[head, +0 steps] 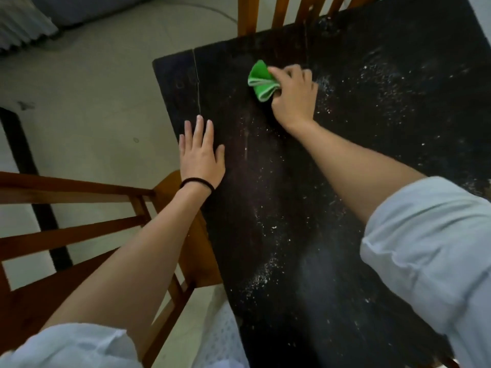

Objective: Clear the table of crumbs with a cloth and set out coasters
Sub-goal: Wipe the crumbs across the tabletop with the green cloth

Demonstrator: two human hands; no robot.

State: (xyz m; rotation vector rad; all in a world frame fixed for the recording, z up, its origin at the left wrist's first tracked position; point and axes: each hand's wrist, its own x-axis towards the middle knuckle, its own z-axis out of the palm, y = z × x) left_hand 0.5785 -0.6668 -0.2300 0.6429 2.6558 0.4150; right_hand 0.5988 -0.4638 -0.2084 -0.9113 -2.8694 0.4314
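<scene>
1. Right hand [293, 98], upper centre of frame: fingers curled tight round a bunched green cloth [261, 81], which fans out to the hand's left and lies against the table [345, 261].
2. Left hand [202, 154], left of centre: fingers straight and together, palm flat on the table near its left edge, holding nothing. Black band [197, 181] on the wrist.
3. White crumbs [382, 88] scattered right of the cloth; a further patch [259, 277] at lower centre.
4. Wooden chair [79, 229] at lower left, touching the table's edge; another chair [292, 11] at top centre.
5. Pale sleeves [430, 248] rolled above both elbows.
</scene>
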